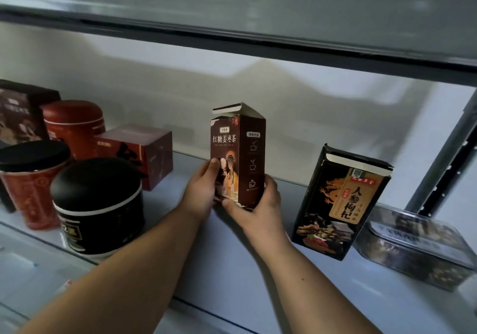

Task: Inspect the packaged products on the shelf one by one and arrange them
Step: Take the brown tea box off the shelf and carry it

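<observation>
- tea box [237, 158]: upright, mid-shelf, between the tubs and tins on the left and the dragon box [340, 204] on the right, touching neither. its top flap stands open.
- left hand [200, 191]: grip closed on the lower left of the tea box, thumb flat on the front face, fingers hidden behind it.
- right hand [258, 202]: grip closed round the bottom right corner, thumb along the bottom front edge, fingers wrapped onto the side face.
- can't tell whether the base sits on the shelf [232, 269] or is just off it; the hands cover it.
- risk: both grips are low on a tall box. turning it to check the other faces could let the top swing and the box slip or tip.
- risk: open flap. if the box gets tilted far, anything loose inside could drop out. contents not visible.
- risk: the dragon box looks tilted and also open at the top, and stands near the right forearm. a sideways move that way could knock it onto the clear box [413, 246] next to it.
- risk: the black tub [100, 204] sits near the shelf's front edge, just beside the left forearm. a careless pull-back could nudge it off.
- light is dim, so small print or damage is easy to miss.
</observation>
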`<control>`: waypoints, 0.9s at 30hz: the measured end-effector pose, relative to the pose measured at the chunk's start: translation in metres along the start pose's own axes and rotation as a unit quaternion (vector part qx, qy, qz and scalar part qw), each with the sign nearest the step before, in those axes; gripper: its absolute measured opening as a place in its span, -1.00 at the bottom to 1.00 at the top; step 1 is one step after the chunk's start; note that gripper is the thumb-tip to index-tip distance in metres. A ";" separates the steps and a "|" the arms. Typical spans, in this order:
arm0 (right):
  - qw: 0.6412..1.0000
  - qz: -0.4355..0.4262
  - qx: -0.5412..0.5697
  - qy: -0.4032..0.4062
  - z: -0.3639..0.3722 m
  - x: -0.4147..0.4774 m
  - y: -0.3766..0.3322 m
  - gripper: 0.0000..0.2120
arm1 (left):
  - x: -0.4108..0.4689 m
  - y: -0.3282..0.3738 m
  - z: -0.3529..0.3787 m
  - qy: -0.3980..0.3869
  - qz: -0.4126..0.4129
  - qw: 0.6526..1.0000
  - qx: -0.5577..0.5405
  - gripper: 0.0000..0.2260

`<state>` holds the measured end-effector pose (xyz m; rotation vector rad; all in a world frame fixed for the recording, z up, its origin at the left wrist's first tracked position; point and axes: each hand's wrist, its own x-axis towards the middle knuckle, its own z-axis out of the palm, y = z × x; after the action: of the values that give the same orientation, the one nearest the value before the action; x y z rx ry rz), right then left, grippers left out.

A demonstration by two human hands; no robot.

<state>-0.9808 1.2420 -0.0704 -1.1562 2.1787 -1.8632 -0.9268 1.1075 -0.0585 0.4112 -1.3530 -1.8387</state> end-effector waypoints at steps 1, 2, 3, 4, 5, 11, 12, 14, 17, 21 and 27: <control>1.000 -0.008 -0.001 -0.002 -0.001 0.000 -0.002 -0.02 | 0.001 0.000 0.000 0.006 0.005 1.000 0.006 -0.77; 1.000 -0.014 0.000 -0.007 -0.002 0.000 -0.004 -0.05 | 0.002 0.000 -0.001 0.012 0.009 1.000 0.012 -0.81; 1.000 -0.021 0.004 -0.011 -0.003 -0.001 -0.006 -0.11 | 0.002 0.001 0.000 0.019 0.008 1.000 0.016 -0.82; 0.999 -0.033 0.008 -0.015 -0.004 -0.001 -0.008 -0.18 | 0.004 0.000 -0.002 0.018 0.001 1.000 0.014 -0.80; 0.999 -0.044 0.009 -0.016 -0.005 -0.001 -0.008 -0.20 | 0.003 0.000 -0.002 0.013 -0.014 1.000 0.008 -0.75; 1.000 -0.028 -0.007 0.000 0.002 0.003 0.004 -0.15 | -0.001 0.003 0.001 -0.021 -0.052 0.998 0.005 -0.83; 0.999 -0.032 -0.007 -0.003 0.002 0.003 0.004 -0.16 | -0.002 0.004 0.001 -0.026 -0.059 0.998 -0.014 -0.75; 0.999 -0.041 -0.006 -0.009 0.002 0.003 0.001 -0.19 | -0.003 0.004 0.002 -0.042 -0.081 0.994 -0.055 -0.42; 0.999 -0.051 0.004 -0.013 -0.001 0.001 -0.002 -0.28 | -0.006 0.006 0.004 -0.034 -0.073 0.992 -0.093 -0.49; 0.999 -0.015 0.029 -0.024 0.000 0.002 -0.006 -0.42 | -0.003 0.004 0.004 -0.053 -0.069 0.989 -0.121 -0.60; 0.994 0.038 0.104 -0.016 -0.002 0.007 -0.006 -0.65 | -0.003 -0.001 0.000 -0.108 -0.033 0.990 -0.088 -0.40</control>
<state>-0.9839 1.2399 -0.0613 -1.0409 1.9282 -1.9676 -0.9253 1.1101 -0.0603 0.1708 -1.3176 -2.0863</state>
